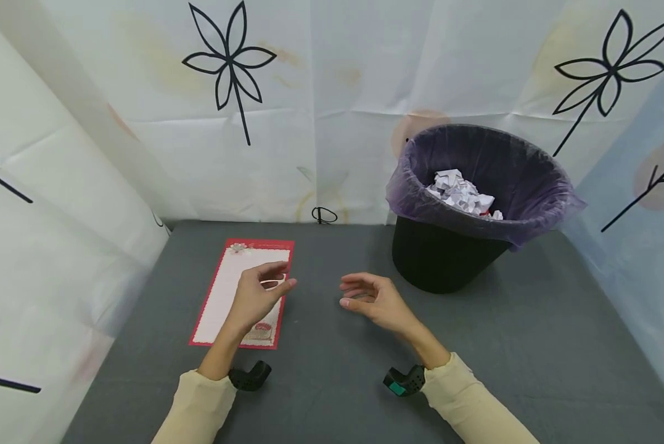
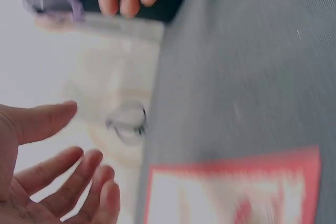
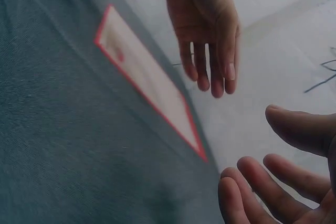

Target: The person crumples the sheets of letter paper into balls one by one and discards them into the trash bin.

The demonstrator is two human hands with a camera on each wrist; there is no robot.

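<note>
Both relaxed and holding nothing, your left hand hovers by the red-bordered sheet lying at left on the tabletop, your right hand nearer the bin. You seem poised before a grasp; taking the sheet calls for lowering and pinching its edge.

You were in a fabric-walled recording booth.
Flower-printed cloth hung beyond your left hand and right hand, a grey tabletop stretched beneath them, and black wrist cameras sat just behind each hand.
</note>
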